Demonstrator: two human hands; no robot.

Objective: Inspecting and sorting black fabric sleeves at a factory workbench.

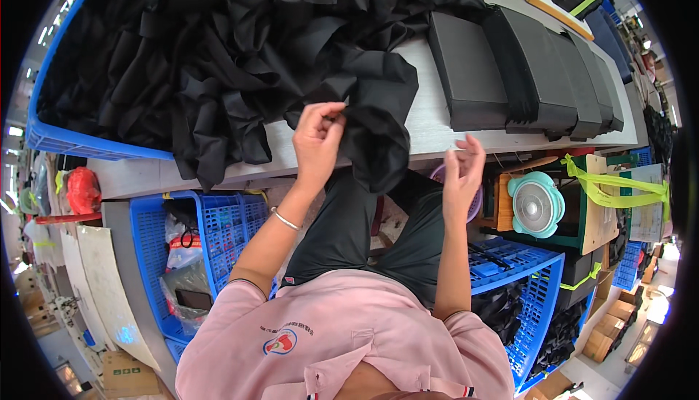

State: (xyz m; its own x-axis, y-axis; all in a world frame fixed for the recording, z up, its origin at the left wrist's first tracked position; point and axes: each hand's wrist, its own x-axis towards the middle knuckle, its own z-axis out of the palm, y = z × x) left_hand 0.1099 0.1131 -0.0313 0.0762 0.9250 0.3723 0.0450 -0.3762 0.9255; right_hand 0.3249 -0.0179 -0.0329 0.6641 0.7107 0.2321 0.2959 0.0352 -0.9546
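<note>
Pinching a fold of black fabric point(378, 120) between thumb and fingertips, the left hand point(318, 138) is raised over the front edge of the grey worktable point(429, 127), a thin bracelet point(285, 219) on its wrist. The pinched piece hangs off the table edge toward the person's lap and runs back into the big heap of black fabric pieces point(218, 43) that spills out of a blue crate point(51, 138) onto the tabletop. The right hand point(464, 171) is lifted just to the right of the hanging cloth, fingers loosely curled; it seems to hold nothing, though something thin between the fingertips cannot be ruled out at this size. A row of flat black cases point(524, 72) lies on the table right of the heap. Below the table, a blue basket point(218, 232) with plastic bags stands at the person's left and another blue basket point(535, 291) with dark material at the right, near a small teal fan point(535, 205). The person wears a pink shirt point(342, 327).
</note>
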